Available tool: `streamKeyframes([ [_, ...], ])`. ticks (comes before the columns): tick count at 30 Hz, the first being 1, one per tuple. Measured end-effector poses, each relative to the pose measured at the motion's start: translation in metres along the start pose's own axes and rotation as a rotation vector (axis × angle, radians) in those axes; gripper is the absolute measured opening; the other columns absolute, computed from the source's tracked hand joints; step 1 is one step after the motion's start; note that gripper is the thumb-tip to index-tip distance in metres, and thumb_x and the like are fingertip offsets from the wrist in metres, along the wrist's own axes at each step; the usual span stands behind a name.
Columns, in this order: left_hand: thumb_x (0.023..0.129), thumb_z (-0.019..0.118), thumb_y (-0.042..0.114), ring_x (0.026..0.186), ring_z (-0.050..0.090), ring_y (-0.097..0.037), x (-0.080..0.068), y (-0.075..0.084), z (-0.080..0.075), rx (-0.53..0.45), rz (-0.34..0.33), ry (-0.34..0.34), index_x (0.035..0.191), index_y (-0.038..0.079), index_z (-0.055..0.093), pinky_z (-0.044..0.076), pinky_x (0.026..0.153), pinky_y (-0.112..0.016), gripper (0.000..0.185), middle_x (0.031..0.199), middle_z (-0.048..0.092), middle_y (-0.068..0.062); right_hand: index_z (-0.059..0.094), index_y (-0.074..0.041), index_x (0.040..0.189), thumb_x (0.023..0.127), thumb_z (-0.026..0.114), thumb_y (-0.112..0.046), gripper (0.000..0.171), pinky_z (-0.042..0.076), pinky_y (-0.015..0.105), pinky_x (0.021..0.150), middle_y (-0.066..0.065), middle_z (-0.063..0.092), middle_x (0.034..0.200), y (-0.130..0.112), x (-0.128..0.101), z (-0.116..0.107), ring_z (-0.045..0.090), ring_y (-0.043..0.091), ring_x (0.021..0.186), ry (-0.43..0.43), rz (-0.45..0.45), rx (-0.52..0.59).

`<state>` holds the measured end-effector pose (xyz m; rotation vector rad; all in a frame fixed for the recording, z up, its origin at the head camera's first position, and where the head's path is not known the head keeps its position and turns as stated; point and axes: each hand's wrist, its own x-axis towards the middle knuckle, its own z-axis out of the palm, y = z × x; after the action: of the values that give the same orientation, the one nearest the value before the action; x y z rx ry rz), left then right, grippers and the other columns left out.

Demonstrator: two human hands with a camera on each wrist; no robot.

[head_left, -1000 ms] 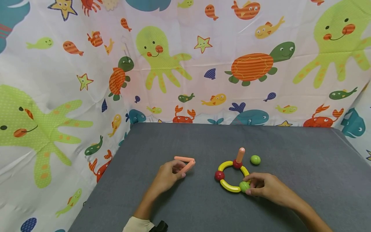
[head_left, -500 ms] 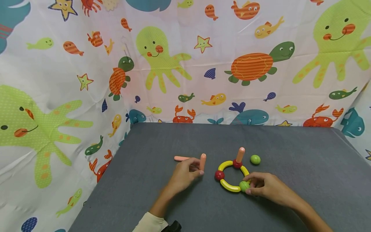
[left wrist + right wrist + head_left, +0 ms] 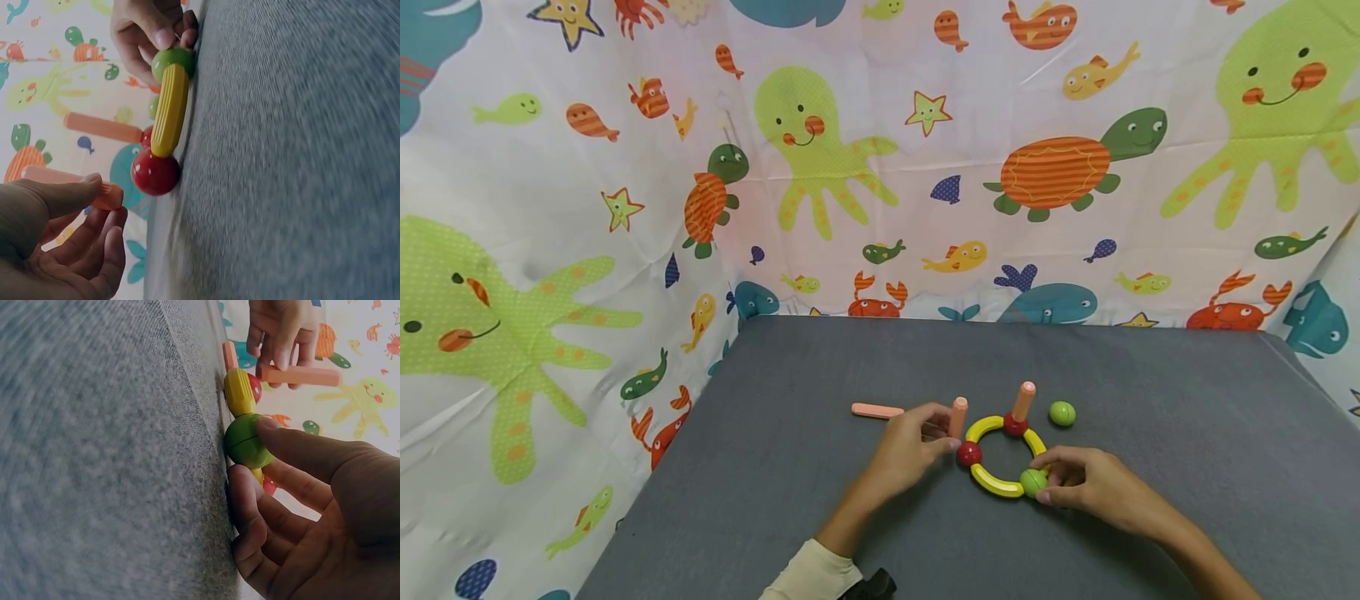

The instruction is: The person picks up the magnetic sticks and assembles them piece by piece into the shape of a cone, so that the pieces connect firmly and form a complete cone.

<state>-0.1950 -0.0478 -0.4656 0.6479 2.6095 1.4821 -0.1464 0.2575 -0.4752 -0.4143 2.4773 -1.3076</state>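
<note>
So far one peg [image 3: 1023, 400] is standing at the ring's [image 3: 996, 483] 12 o'clock; left hand [image 3: 910, 450] is pinching a second peg [image 3: 957, 416] above the 9 o'clock red ball [image 3: 968, 454], right hand [image 3: 1086, 483] fingers gripping the green ball [image 3: 1032, 482]

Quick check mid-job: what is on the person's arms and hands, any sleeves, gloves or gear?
Both hands are bare, no gloves or rings visible. The left arm has a cream sleeve with a small black item beside its cuff. The right arm shows no sleeve in view.
</note>
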Motion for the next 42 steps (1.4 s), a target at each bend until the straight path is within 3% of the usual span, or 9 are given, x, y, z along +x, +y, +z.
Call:
streamKeyframes([
  [8,0.094,0.082,0.013,0.099,0.07,-0.006,0.002,0.007,0.008,-0.037,0.054,0.005,0.122,0.012,0.074,0.057,0.092,-0.026,0.029,0.112,0.074,0.0,0.072,-0.007,0.124,0.093,0.083,-0.023,0.037,0.048,0.026,0.062,0.004,0.065,0.09,0.0,0.001,0.0,0.06,0.011,0.075,-0.003,0.015,-0.002],
  [22,0.093,0.083,0.011,0.096,0.068,-0.002,0.004,0.006,0.016,-0.055,0.053,0.003,0.121,0.012,0.074,0.057,0.088,-0.021,0.029,0.111,0.074,0.001,0.073,-0.008,0.122,0.093,0.083,-0.024,0.035,0.049,0.026,0.063,0.003,0.066,0.089,-0.002,0.003,0.001,0.06,0.01,0.074,0.001,-0.012,-0.008],
  [30,0.092,0.085,0.012,0.102,0.073,-0.013,0.003,0.004,0.017,-0.052,0.033,-0.002,0.119,0.011,0.074,0.058,0.089,-0.023,0.03,0.111,0.072,0.0,0.073,-0.008,0.122,0.093,0.083,-0.026,0.036,0.049,0.026,0.063,0.003,0.066,0.088,-0.003,0.003,0.001,0.061,0.01,0.074,0.001,-0.008,0.002],
  [35,0.089,0.088,0.02,0.098,0.071,-0.014,0.001,0.002,0.019,0.004,-0.034,-0.002,0.119,0.012,0.074,0.057,0.087,-0.025,0.033,0.111,0.07,-0.002,0.074,-0.01,0.121,0.096,0.081,-0.032,0.034,0.051,0.026,0.064,0.001,0.067,0.088,-0.009,0.004,-0.001,0.063,0.011,0.075,0.133,0.014,-0.044],
  [39,0.09,0.088,0.028,0.088,0.065,-0.007,0.001,0.0,0.021,0.039,-0.087,-0.029,0.121,0.011,0.072,0.054,0.081,-0.023,0.04,0.107,0.069,-0.003,0.071,-0.009,0.129,0.095,0.082,-0.031,0.041,0.058,0.03,0.075,0.004,0.071,0.106,-0.015,0.01,0.002,0.07,0.014,0.09,0.299,-0.028,-0.165],
  [42,0.09,0.087,0.033,0.086,0.063,-0.004,0.002,-0.001,0.024,0.051,-0.104,-0.054,0.123,0.01,0.069,0.054,0.079,-0.023,0.044,0.103,0.069,0.0,0.066,-0.006,0.137,0.094,0.083,-0.028,0.052,0.06,0.041,0.083,0.011,0.07,0.121,-0.018,0.018,0.004,0.073,0.023,0.101,0.35,-0.052,-0.24],
])
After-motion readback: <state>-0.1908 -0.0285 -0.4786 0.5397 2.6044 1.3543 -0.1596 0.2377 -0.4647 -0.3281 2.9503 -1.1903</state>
